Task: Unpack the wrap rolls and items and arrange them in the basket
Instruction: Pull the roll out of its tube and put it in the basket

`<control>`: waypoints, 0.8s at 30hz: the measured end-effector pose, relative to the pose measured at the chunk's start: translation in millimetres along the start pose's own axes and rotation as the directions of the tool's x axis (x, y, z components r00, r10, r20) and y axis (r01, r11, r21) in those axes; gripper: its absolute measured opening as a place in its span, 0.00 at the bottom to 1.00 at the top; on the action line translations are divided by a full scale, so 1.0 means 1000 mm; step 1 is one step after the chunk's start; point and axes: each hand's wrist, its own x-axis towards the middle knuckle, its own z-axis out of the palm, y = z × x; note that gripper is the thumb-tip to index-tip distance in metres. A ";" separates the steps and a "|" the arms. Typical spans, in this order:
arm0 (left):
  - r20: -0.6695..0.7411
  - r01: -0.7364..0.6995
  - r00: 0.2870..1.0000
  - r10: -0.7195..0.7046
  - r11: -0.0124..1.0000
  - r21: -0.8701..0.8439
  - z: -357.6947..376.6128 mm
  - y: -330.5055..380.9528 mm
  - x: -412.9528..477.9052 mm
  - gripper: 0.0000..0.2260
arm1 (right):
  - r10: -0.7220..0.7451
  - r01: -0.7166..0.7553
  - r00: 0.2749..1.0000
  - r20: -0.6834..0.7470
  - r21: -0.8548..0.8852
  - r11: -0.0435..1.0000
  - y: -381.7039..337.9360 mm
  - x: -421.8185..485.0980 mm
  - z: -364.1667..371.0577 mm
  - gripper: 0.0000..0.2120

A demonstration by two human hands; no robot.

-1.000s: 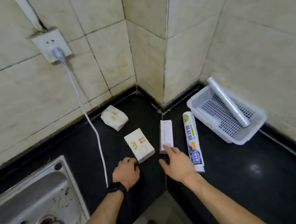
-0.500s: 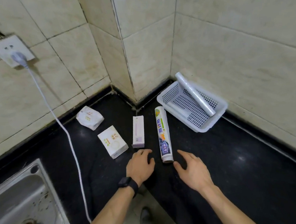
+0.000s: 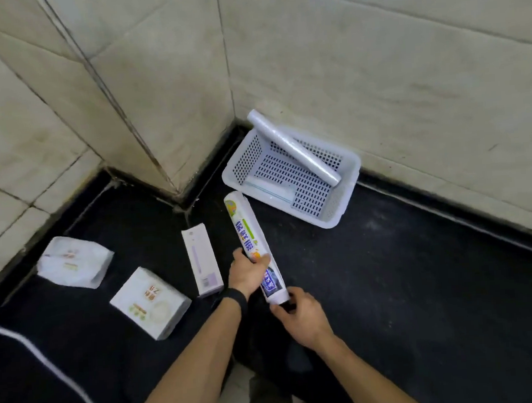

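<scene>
A printed, packaged wrap roll lies on the black counter, pointing toward the white perforated basket. My left hand grips the roll around its middle. My right hand holds the near end with its fingertips. A bare clear wrap roll leans across the basket, its far end over the rim. A flat pale packet lies on the basket floor. A narrow white-and-purple box, a square white box and a soft white pack lie to the left.
Tiled walls meet in a corner right behind the basket. A white power cord runs across the counter at the lower left. The counter's front edge, with floor below it, sits between my forearms.
Both hands have closed on the printed wrap roll; before, they hovered open near its end. The view has shifted right, so the sink and wall socket are out of sight.
</scene>
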 end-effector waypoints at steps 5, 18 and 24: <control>0.052 0.092 0.995 -0.087 0.992 -0.089 0.005 0.003 0.020 0.23 | 0.047 -0.046 0.998 -0.043 0.043 0.998 0.002 0.004 0.004 0.24; 0.333 0.226 0.943 -0.013 0.759 -0.610 0.006 0.015 -0.034 0.22 | -0.079 0.107 0.988 -0.135 0.218 0.970 0.044 -0.050 -0.038 0.15; 0.179 0.045 0.978 0.108 0.727 -0.686 -0.021 0.056 -0.050 0.23 | -0.092 0.129 0.986 -0.140 0.286 0.949 0.086 -0.090 -0.088 0.16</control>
